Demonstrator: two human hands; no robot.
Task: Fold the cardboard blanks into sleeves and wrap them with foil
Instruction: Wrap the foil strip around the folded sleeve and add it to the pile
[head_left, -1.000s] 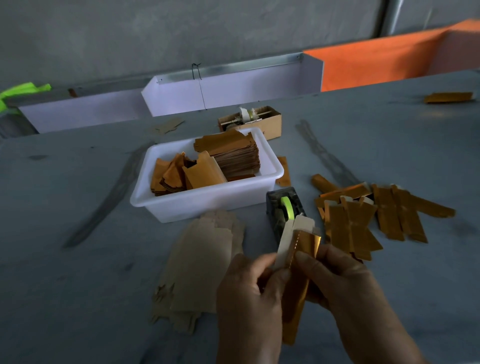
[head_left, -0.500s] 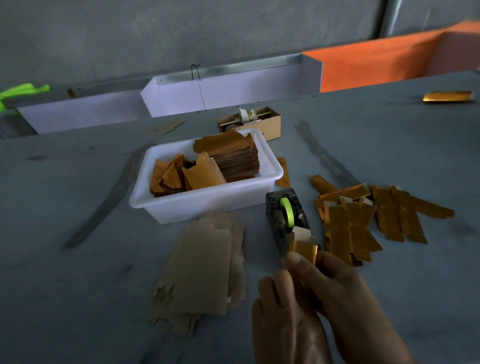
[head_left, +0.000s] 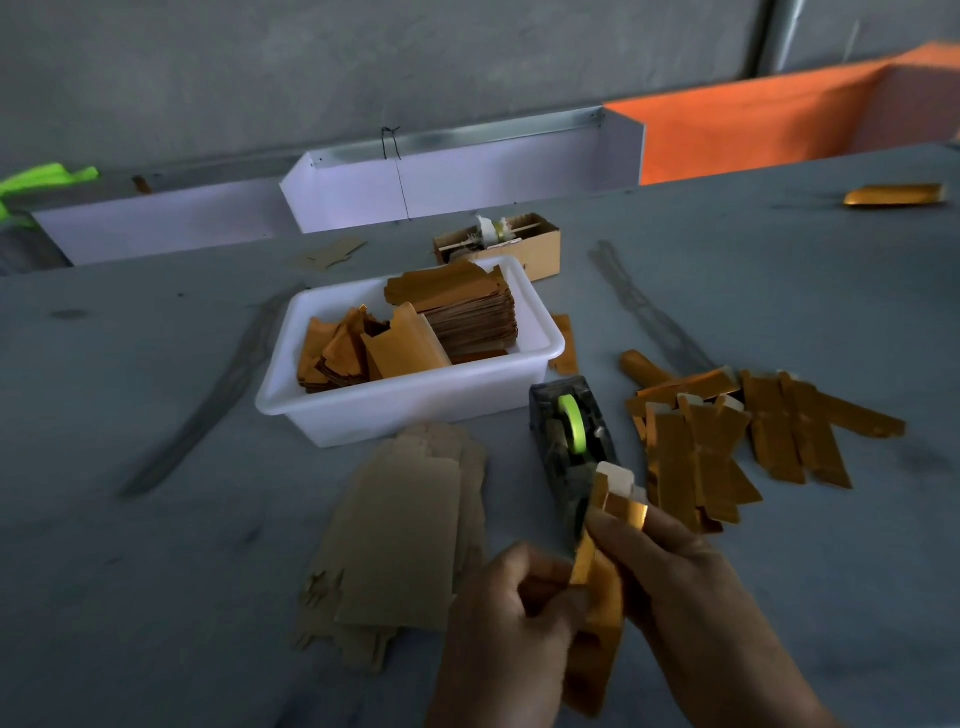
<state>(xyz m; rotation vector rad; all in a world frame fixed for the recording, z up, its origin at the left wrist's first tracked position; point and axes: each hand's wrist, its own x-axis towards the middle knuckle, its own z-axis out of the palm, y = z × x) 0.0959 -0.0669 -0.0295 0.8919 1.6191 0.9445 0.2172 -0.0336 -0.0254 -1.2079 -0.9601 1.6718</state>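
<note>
Both hands hold one gold-foil sleeve (head_left: 605, 587) upright near the bottom middle of the view. My right hand (head_left: 675, 577) grips its upper part, thumb on the front just below the white cardboard top. My left hand (head_left: 504, 623) pinches the sleeve's left edge lower down. A pile of flat brown cardboard blanks (head_left: 405, 535) lies on the table to the left of my hands. Several finished gold sleeves (head_left: 727, 441) lie spread to the right.
A dark tape dispenser (head_left: 571, 441) with a green roll stands just beyond my hands. Behind it a white tub (head_left: 405, 405) holds gold foil pieces and a stack of blanks. A small cardboard box (head_left: 535, 244) sits farther back. One gold sleeve (head_left: 893, 195) lies far right.
The sleeve dipped low and mostly behind my hands half a second ago; now it stands raised again, and my left hand has shifted left to pinch its edge.
</note>
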